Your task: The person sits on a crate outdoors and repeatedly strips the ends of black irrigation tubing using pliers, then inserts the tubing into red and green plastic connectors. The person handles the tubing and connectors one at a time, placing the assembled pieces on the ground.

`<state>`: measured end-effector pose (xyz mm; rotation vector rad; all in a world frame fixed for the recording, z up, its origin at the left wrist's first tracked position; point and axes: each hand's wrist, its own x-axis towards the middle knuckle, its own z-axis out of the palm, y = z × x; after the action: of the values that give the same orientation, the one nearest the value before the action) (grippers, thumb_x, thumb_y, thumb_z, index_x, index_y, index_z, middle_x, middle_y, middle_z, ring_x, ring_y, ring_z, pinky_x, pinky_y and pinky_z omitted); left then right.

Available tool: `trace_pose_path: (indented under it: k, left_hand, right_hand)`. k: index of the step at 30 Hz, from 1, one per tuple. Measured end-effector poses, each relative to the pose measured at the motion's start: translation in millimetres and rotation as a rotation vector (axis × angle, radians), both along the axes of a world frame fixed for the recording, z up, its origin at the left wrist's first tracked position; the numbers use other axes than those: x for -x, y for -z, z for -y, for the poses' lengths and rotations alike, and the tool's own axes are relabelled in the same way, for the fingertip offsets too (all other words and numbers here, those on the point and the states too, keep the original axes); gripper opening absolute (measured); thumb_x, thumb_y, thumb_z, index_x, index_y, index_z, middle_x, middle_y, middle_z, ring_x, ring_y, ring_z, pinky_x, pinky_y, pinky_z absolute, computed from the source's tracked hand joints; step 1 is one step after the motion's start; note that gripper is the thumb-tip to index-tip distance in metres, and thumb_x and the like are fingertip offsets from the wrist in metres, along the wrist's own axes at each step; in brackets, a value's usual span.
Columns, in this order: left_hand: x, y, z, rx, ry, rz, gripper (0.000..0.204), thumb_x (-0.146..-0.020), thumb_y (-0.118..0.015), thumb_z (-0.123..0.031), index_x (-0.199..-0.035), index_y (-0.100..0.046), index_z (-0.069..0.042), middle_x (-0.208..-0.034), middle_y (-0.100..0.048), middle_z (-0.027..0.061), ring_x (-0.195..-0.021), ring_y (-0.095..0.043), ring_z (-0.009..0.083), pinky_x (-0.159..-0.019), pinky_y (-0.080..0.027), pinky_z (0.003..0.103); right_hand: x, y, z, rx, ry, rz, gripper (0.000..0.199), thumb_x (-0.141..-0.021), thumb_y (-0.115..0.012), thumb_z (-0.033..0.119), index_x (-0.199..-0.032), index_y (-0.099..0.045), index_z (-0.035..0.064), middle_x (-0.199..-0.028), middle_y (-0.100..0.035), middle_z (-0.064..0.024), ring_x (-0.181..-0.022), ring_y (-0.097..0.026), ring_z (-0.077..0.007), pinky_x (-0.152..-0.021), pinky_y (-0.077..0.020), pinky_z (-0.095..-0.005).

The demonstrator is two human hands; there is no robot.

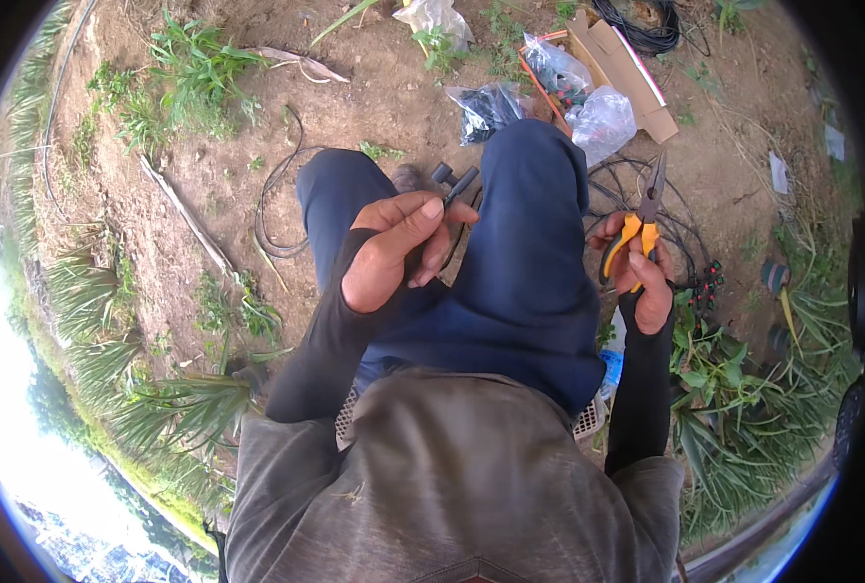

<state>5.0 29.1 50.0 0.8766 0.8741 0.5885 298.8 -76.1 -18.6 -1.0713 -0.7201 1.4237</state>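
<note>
Between my knees, my left hand [393, 243] pinches a small black T-shaped fitting [459, 185] between thumb and fingers. The fitting has a rounded end on its left and a tube-like arm slanting up to the right. A thin dark tube seems to run down from it past my fingers; its full course is hidden. Off to the right, beyond my right knee, my right hand [654, 296] is closed round the yellow-and-black handles of long-nose pliers [652, 199]. Their jaws point away from me and look nearly together. The pliers are well apart from the fitting.
Coils of thin black tubing [282, 185] lie on the dirt at left, with more beside the pliers. Ahead stand an open cardboard box [622, 73], clear plastic bags [604, 121] and a bag of dark parts [488, 112]. Small red-and-black pieces [709, 284] and plants [733, 379] are at right.
</note>
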Motion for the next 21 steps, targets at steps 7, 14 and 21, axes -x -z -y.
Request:
trace_pose_path:
  k: [7,14,21]
  left_hand:
    - [26,-1,24,0.039,-0.058,0.174,0.034,-0.101,-0.047,-0.023,-0.106,-0.062,0.008,-0.062,-0.049,0.0010,-0.049,-0.041,0.0071,-0.046,-0.033,0.022]
    - [39,-1,24,-0.016,-0.073,0.099,0.034,-0.101,-0.047,-0.022,-0.103,-0.063,0.007,-0.062,-0.049,0.0010,-0.049,-0.041,0.0066,-0.046,-0.032,0.021]
    - [26,18,26,-0.108,0.301,-0.056,0.033,-0.100,-0.047,-0.023,-0.097,-0.065,0.005,-0.060,-0.051,0.0010,-0.050,-0.044,0.0066,-0.048,-0.035,0.022]
  right_hand:
    - [66,-41,7,-0.047,-0.394,0.077,0.050,-0.088,-0.059,0.022,-0.131,-0.047,-0.0008,-0.128,-0.051,-0.0110,-0.120,-0.048,-0.0193,-0.104,-0.0353,-0.0350]
    - [70,-54,17,-0.166,-0.493,1.087,0.033,-0.079,-0.074,0.026,-0.096,-0.059,0.0025,-0.098,-0.053,-0.0095,-0.092,-0.054,-0.0239,-0.081,-0.0420,-0.0299]
    - [65,-57,43,-0.504,-0.727,1.086,0.032,-0.077,-0.075,0.032,-0.080,-0.062,0.0028,-0.106,-0.059,-0.0129,-0.091,-0.060,-0.0317,-0.079,-0.0477,-0.0414]
